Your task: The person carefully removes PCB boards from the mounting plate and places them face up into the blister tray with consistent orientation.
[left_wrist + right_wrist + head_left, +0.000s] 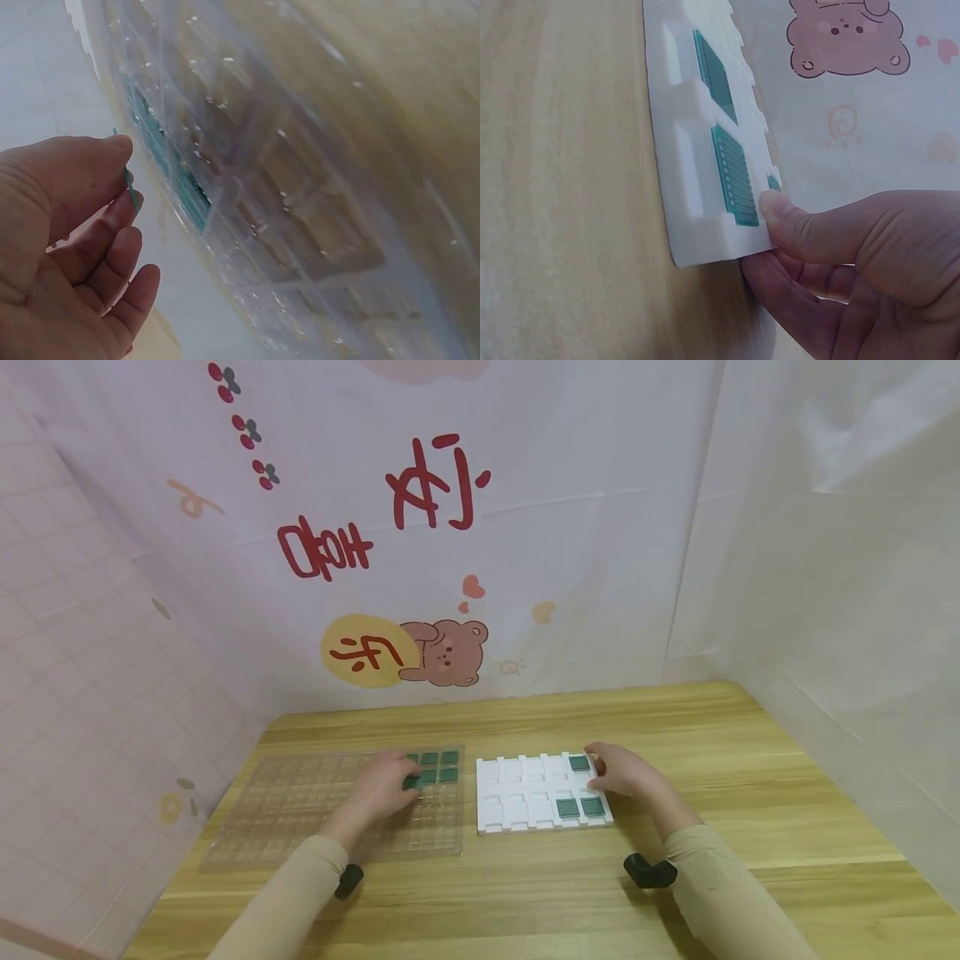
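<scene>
As I watch the left wrist feed, the thumb and fingers (127, 247) of the left hand (60, 232) are drawn close together, pinching a thin green board (131, 189) that I see nearly edge-on. It is just apart from the clear tray (300, 789), near the far right corner, where other green boards (449, 757) sit in their pockets; the hand covers part of that group in my head view, so I cannot tell the full count.

On my other side, the right hand (630, 774) grips the right end of the white tray (720, 240), its thumb (802, 229) on the upper face and its fingers bent around the edge. I make out two rows of pockets in that tray. Two boards (567, 808) lie next to each other at the right of the near row, and a third (579, 763) fills the far row's last pocket, right beside the fingertips.

Both trays rest on the wood-grain counter (547, 902), clear one left, white one right, a narrow strip between them. Beige sleeves (281, 902) cover the forearms, and beyond the counter I see a pale cloth (585, 552) printed with a bear (450, 653) and red characters (431, 483).
</scene>
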Tool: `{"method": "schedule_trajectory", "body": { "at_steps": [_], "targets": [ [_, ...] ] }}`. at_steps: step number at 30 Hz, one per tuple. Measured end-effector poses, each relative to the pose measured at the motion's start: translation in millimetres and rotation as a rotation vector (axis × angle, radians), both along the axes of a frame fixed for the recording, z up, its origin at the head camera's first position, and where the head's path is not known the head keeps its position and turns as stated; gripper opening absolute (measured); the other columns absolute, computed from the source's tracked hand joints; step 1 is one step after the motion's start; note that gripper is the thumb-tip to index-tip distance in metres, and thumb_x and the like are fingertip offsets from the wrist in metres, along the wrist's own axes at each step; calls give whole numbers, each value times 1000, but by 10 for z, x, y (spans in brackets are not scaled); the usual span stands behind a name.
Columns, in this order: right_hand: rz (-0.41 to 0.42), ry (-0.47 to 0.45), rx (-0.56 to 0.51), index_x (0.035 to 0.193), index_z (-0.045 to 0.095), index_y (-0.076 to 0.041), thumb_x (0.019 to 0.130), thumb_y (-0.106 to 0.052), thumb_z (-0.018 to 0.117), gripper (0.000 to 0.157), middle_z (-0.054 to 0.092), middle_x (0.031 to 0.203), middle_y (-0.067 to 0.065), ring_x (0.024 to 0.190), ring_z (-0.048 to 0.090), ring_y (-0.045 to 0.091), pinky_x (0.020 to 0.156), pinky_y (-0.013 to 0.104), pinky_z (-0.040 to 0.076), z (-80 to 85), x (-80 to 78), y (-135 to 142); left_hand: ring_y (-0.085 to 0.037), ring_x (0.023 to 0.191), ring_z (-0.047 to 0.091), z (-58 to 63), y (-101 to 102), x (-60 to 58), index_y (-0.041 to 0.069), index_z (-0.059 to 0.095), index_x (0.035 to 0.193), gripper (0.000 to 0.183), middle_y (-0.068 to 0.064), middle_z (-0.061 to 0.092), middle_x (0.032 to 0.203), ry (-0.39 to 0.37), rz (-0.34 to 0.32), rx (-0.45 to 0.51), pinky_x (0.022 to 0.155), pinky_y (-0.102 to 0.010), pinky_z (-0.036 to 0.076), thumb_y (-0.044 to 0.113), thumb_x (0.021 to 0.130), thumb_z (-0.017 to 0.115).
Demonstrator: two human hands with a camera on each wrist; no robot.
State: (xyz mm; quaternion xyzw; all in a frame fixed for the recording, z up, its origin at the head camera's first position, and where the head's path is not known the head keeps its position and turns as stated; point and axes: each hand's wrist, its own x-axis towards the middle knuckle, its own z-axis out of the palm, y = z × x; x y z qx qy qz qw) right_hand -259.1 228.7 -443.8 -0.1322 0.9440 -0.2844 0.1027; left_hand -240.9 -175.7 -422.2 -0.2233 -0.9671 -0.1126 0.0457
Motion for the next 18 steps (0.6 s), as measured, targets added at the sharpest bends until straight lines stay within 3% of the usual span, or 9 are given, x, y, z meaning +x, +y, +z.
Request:
{"method": "schedule_trajectory", "body": {
  "at_steps": [11,18],
  "targets": [
    [-2,-8,4,138,44,12,85,-5,76,64,60,97,13,88,53,26,82,45,47,-3,0,2,-25,89,56,-33,-136,25,4,75,96,19,-5,62,90,-6,-49,-27,82,-45,49,9,79,81],
    [6,2,6,138,44,12,85,-5,75,64,60,99,14,89,53,27,84,47,47,6,7,3,-28,98,57,-80,-205,14,5,75,97,18,-4,63,97,-41,-38,-26,91,-47,47,10,80,81]
  ]
}}
